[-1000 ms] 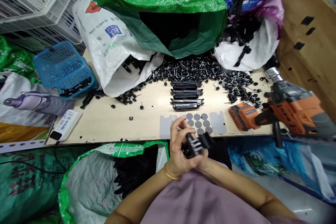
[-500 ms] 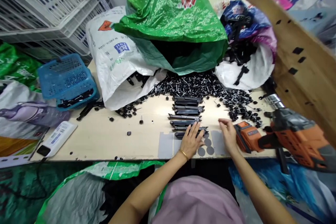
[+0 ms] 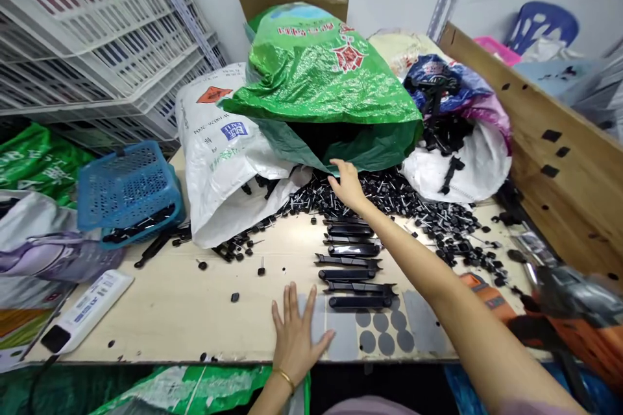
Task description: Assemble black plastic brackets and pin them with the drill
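My left hand lies flat with fingers spread on the table's front part, holding nothing, a thin bracelet at its wrist. My right hand is stretched forward over the pile of black-headed screws, close to the mouth of the green woven sack. Its fingers are apart and nothing shows in them. Between the hands, several long black plastic pieces lie crosswise in a column. Grey round patches and grey rectangles mark the tabletop in front of them.
A white sack and a blue basket stand left, with a white power strip nearer. An orange cordless power tool lies right. Another sack spills black parts beside a wooden board.
My right hand has moved forward and left from beside the power tool to the screw pile. My left hand has left the black pieces and moved left onto the tabletop. The view has tilted up.
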### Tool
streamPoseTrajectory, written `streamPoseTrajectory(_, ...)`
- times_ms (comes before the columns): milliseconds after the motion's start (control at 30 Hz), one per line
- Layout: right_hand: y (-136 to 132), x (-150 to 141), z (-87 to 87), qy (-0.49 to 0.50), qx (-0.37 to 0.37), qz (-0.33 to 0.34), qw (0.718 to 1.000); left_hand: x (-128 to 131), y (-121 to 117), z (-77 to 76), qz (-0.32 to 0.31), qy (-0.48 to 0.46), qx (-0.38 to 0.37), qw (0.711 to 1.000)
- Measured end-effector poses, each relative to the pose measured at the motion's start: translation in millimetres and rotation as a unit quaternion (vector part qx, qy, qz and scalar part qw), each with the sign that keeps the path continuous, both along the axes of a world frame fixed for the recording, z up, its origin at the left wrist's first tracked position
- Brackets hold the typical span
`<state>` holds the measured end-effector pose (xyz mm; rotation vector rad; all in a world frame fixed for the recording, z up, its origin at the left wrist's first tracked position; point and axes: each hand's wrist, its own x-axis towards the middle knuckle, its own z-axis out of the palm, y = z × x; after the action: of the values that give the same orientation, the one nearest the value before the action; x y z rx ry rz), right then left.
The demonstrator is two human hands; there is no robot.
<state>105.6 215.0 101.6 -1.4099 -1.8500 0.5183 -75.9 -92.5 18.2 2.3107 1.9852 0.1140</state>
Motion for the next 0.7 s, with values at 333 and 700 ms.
streamPoseTrajectory(333, 90.2, -54.1, 1.2, 0.142, -0.062, -0.031, 0.987, -3.7, -6.8, -6.3, 0.012, -0.009, -0.003, 1.0)
streamPoseTrajectory(700, -231.1, 120.1, -25.8, 0.258, -0.288, 0.032, 0.922, -79.9, 213.5, 19.0, 0.121, -0.228, 0.155, 0.954)
